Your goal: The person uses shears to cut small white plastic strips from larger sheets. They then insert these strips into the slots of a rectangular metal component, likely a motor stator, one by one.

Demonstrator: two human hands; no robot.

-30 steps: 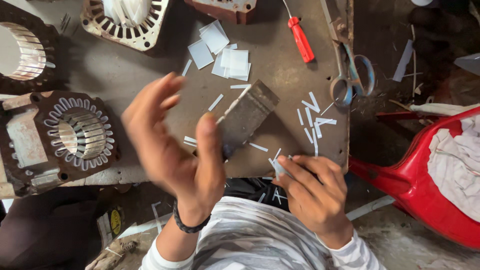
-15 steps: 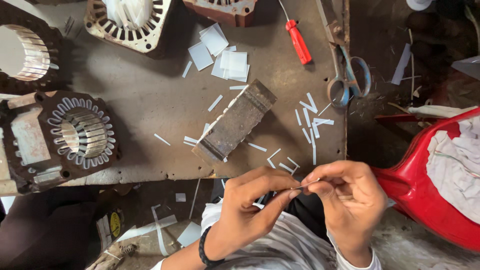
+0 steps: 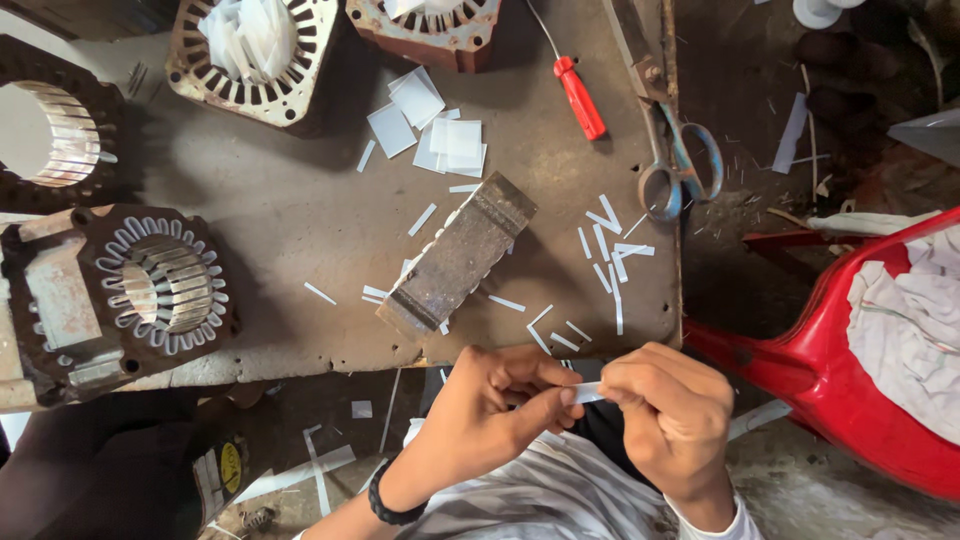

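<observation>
White paper, one narrow strip (image 3: 587, 392) of it, sat pinched between your two hands just off the near edge of the workbench (image 3: 300, 220). Your left hand (image 3: 497, 412) was curled nearly closed, thumb and fingertips pressed on the strip's left end, a dark band around that wrist. Your right hand (image 3: 672, 420) was likewise folded tight, its fingers gripping the strip's other end, so the two hands all but touched across the short bare stretch of paper between them. Beneath both hands lay your striped shirt (image 3: 560, 500).

Just beyond your left hand's knuckles, a rusty rectangular metal block (image 3: 457, 256) lay slantwise on the bench, with loose paper strips (image 3: 605, 245) scattered beside it and out ahead of your right hand. Farther past the block, a small heap of white paper squares (image 3: 440, 135) rested on the bench. Ahead of your right hand, well apart from it, scissors (image 3: 680, 165) lay along the bench edge, and a red-handled screwdriver (image 3: 580, 97) lay just beyond them. Far out to the side of your left hand sat a slotted motor stator (image 3: 165, 285) with paper liners standing in its slots; another stator housing (image 3: 255, 50), stuffed with white paper pieces, stood at the far side of the bench. Off to the outside of your right hand stood a red plastic chair (image 3: 830, 390) holding a crumpled pale cloth (image 3: 915, 320).
</observation>
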